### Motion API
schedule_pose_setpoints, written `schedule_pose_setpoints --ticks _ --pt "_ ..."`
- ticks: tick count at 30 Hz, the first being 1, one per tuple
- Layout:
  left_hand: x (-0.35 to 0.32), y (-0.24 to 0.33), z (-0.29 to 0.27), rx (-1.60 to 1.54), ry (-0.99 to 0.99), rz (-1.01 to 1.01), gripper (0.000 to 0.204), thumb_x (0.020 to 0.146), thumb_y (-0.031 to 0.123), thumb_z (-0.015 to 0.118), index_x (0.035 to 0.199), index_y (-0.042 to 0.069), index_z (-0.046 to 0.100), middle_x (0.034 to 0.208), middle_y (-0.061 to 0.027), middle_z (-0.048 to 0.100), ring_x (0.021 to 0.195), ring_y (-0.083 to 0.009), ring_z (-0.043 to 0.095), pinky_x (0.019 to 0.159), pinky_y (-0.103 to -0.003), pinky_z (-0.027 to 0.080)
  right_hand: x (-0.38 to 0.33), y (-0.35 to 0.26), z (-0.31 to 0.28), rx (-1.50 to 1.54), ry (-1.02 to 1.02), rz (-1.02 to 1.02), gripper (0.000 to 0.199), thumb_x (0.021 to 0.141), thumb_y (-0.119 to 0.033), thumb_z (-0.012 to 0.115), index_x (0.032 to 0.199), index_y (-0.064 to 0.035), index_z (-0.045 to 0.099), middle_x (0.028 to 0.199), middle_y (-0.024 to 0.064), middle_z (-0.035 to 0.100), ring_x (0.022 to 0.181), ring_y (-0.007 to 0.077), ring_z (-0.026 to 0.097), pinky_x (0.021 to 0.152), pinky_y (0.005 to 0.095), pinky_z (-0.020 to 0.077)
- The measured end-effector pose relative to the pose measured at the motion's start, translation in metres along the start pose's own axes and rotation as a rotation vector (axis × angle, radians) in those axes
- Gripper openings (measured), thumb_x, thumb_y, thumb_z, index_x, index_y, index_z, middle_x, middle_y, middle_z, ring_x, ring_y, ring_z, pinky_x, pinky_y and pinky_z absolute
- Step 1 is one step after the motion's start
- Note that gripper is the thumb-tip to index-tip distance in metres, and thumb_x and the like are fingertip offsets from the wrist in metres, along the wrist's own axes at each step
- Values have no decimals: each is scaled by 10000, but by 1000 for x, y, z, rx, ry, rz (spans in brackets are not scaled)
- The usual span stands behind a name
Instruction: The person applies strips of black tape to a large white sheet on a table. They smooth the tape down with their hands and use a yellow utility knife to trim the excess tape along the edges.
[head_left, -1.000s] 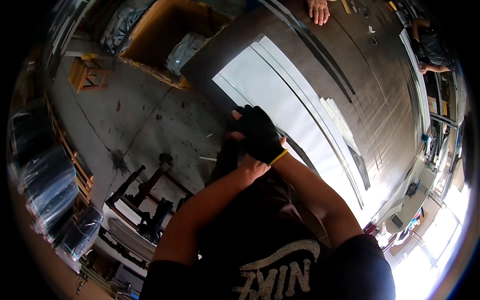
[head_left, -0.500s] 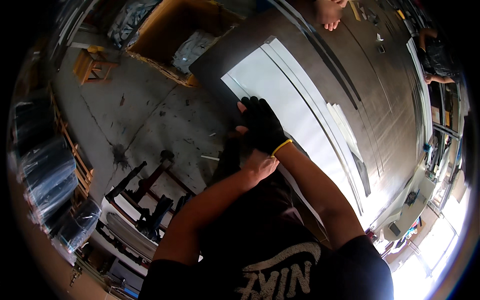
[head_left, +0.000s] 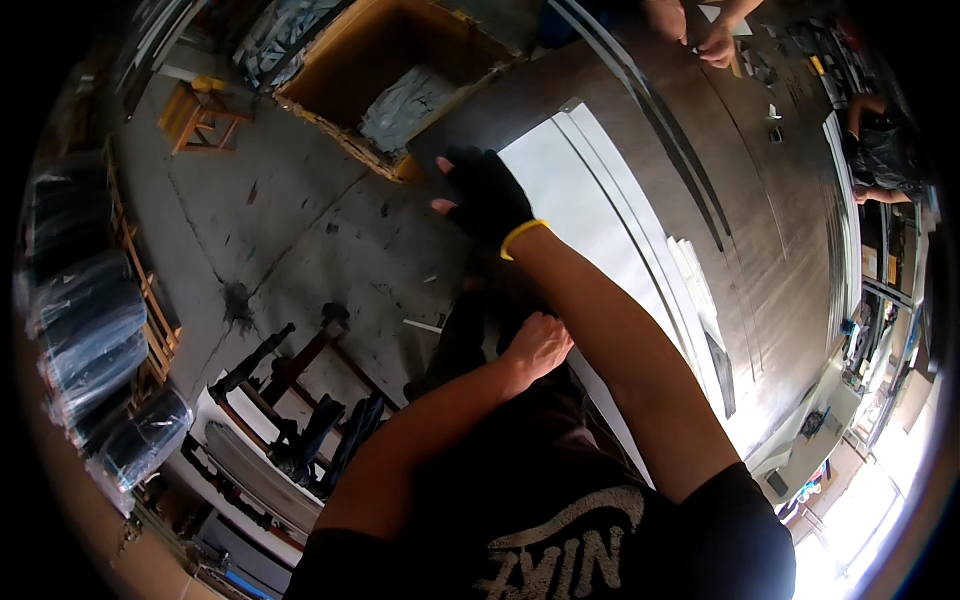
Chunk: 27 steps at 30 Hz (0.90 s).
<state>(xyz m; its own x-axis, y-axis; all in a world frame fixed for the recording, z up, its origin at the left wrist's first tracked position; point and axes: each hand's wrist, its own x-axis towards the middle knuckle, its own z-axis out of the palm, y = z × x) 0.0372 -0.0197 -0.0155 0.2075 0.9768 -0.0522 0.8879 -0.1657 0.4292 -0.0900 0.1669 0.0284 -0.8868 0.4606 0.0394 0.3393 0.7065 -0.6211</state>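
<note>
While right hand (head_left: 487, 195) reaches out gloved, fingers spread, left hand (head_left: 537, 345) curled, grip unclear.

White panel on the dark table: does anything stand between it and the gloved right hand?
Nothing visible does. The gloved right hand is at the near left corner of the white panel and overlaps its edge; whether it touches cannot be told. The bare left hand is lower, near the body.

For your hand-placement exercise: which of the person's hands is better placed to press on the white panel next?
Probably the right hand: gloved, it reaches out at the white panel. The bare left hand stays close to the body.
</note>
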Motion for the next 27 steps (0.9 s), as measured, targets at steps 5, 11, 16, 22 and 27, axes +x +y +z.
schedule_pose_setpoints --ticks 5,11,16,22,27 --pt "-3 -1 28 16 121 19 109 945 225 693 947 147 768 874 -51 741 848 -220 738 728 -407 537 -1 -19 1 152 72 -28 654 962 -398 770 1487 -49 594 1457 171 616 1343 368 569 1192 434 432" --pt "12 -5 -20 -257 -95 -141 403 1030 332 608 1398 174 564 1006 -110 765 933 -291 743 826 -437 572 -196 -33 -12 84 25 181 571 994 -257 740 1514 -78 590 1370 137 636 1282 324 602 1128 443 478" --pt "13 -1 -51 -367 -291 -293 618 1072 464 589 1650 297 450 864 -128 740 807 -379 721 765 -485 575 -381 -21 -45 261 391 459 453 949 -131 758 1392 -67 687 1167 162 707 1146 367 662 989 463 530" --pt "15 -14 -38 -1099 -323 -516 647 1105 392 604 1693 233 384 962 -93 759 858 -195 746 794 -364 595 -546 -5 -65 -88 425 768 407 948 -126 738 1351 -87 695 1266 151 723 1185 379 659 1041 458 515" --pt "6 -6 -44 -1866 -204 -753 622 1128 415 581 1695 269 374 1206 -81 740 1086 -181 721 947 -332 587 -638 4 -66 -239 518 835 476 848 -68 757 1320 -78 695 1287 155 717 1192 392 651 1055 484 497"
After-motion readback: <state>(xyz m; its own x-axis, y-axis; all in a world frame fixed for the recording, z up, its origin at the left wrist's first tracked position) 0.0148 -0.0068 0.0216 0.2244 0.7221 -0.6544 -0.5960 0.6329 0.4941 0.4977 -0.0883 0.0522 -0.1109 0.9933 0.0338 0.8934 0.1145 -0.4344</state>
